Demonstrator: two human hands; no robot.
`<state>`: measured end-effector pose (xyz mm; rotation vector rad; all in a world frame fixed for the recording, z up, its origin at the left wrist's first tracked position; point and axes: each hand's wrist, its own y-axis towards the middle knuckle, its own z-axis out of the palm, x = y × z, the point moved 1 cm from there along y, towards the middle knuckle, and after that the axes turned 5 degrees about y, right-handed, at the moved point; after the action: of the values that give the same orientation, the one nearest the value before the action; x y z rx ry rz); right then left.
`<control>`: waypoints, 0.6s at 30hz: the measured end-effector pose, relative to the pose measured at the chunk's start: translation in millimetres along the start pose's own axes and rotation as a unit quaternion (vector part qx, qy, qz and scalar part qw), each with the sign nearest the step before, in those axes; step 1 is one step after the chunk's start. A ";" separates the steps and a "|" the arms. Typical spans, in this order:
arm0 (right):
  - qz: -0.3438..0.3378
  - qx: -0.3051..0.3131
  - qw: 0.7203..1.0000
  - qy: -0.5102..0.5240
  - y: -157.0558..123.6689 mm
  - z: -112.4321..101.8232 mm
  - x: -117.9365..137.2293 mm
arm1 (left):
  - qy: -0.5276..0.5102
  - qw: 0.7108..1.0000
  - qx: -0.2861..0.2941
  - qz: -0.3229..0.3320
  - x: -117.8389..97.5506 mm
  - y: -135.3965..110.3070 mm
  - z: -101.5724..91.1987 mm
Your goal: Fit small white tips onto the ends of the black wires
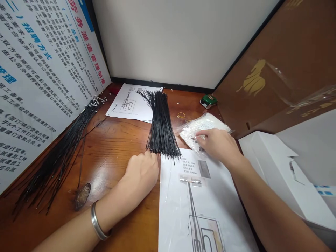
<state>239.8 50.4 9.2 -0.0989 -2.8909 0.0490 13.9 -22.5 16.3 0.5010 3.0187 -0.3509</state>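
My left hand [141,171], with a metal bracelet on its wrist, is curled closed at the near end of a bundle of thin black wires [160,122] lying on the wooden table [115,140]. The fingertips touch the wire ends; what they pinch is hidden. My right hand [216,143] rests with fingers bent on a clear plastic bag of small white parts [202,127]. A plastic-covered drawing sheet [199,199] lies just below both hands.
A second spread of black wires with white tips [63,150] lies along the left signboard [39,77]. A paper drawing [131,103], a green tape measure [208,100] and a rubber band [181,114] are at the back. A white box [278,168] stands right.
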 end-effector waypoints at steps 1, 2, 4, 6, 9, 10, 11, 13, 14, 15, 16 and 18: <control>0.001 -0.001 1.000 0.004 0.0 -0.1 0.3 | 0.001 1.000 0.004 0.007 1.4 -1.7 -0.6; 0.001 -0.002 1.000 0.009 -0.1 -0.1 0.5 | 0.003 1.000 0.008 0.012 2.6 -3.6 -1.4; 0.001 -0.005 1.000 0.018 0.0 0.2 0.5 | 0.007 1.000 0.010 0.012 3.6 -6.9 -2.9; -0.001 -0.007 1.000 0.026 0.2 0.7 -0.1 | 0.014 1.000 0.004 0.002 3.0 -8.0 -3.6; -0.003 -0.016 0.999 0.030 0.6 1.8 -1.1 | 0.010 1.000 -0.004 -0.004 0.9 -4.9 -2.1; -0.004 -0.019 0.999 0.030 0.6 2.1 -1.4 | 0.003 1.000 -0.006 -0.003 0.6 -3.1 -1.2; -0.006 -0.021 0.999 0.029 0.6 2.4 -1.5 | -0.004 1.000 -0.007 -0.001 0.6 -1.3 -0.3; -0.011 -0.024 0.999 0.029 0.7 2.8 -1.4 | -0.008 1.000 -0.008 0.003 1.6 1.7 1.0; -0.014 -0.024 0.999 0.030 0.8 3.0 -1.3 | -0.001 1.000 -0.006 0.006 2.3 2.7 1.2; -0.014 -0.024 0.999 0.032 1.1 3.1 -1.3 | 0.012 1.000 -0.002 0.008 3.0 3.1 1.1; -0.012 -0.024 0.999 0.035 1.5 3.1 -1.4 | 0.026 1.000 0.002 0.010 3.6 2.9 0.6; -0.005 -0.026 0.999 0.046 2.4 3.3 -1.9 | 0.052 0.999 0.007 0.016 3.7 0.4 -1.3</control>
<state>240.9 52.6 5.4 -0.0948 -2.8009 -0.0330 10.4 -20.7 17.2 0.5844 3.1059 -0.3548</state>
